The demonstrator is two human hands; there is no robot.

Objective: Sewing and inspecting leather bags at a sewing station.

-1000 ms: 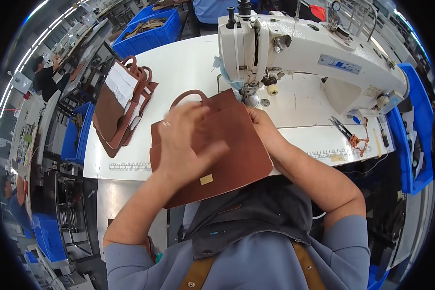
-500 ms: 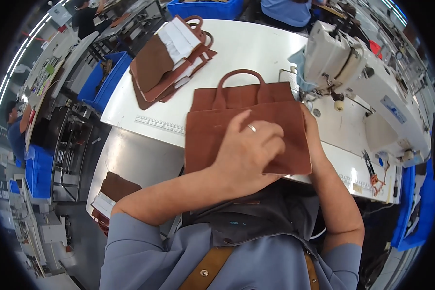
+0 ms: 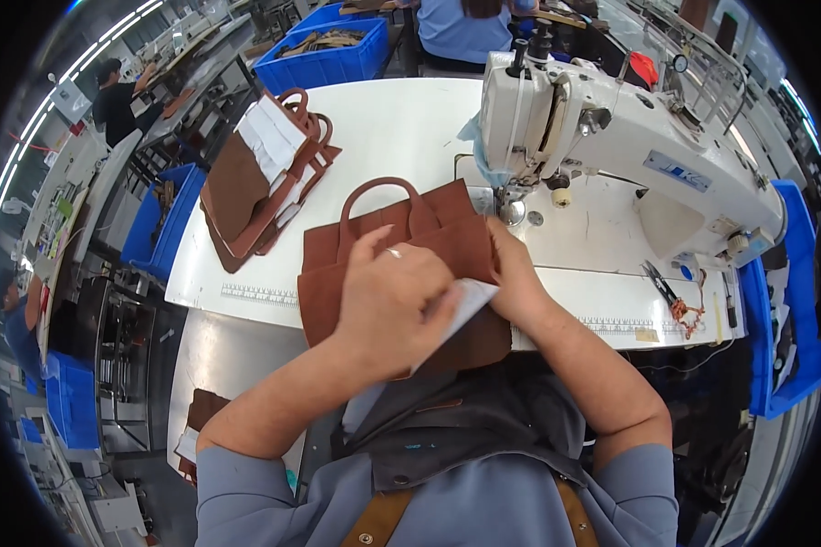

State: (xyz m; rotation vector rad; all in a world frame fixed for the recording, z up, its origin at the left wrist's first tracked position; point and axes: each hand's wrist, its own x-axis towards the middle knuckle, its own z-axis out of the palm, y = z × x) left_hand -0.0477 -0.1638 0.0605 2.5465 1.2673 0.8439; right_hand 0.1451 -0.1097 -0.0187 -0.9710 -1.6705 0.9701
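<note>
A reddish-brown leather handbag piece (image 3: 320, 294) with one arched handle (image 3: 381, 185) lies at the table's front edge, by the sewing machine. My left hand (image 3: 394, 296), wearing a ring, is curled over its front, thumb and fingers closed on the folded-up lower part of the front panel. White backing (image 3: 470, 308) shows beneath that fold, and darker brown leather (image 3: 483, 339) lies below it. Gripping the piece's right side, my right hand (image 3: 513, 269) has its fingers partly hidden behind the leather. The presser foot area (image 3: 513, 205) is just beyond that edge.
The white sewing machine (image 3: 538, 118) stands at right. Similar bag pieces (image 3: 246, 178) are stacked at left on the white table (image 3: 383, 109). Snips (image 3: 666, 294) lie at right. Blue bins (image 3: 328, 56) stand around the table; another person (image 3: 465, 32) sits beyond it.
The bag's lower front has been folded up by my left hand, exposing white backing and darker leather. In the picture, the table, machine and bag have shifted left and the bag is tilted.
</note>
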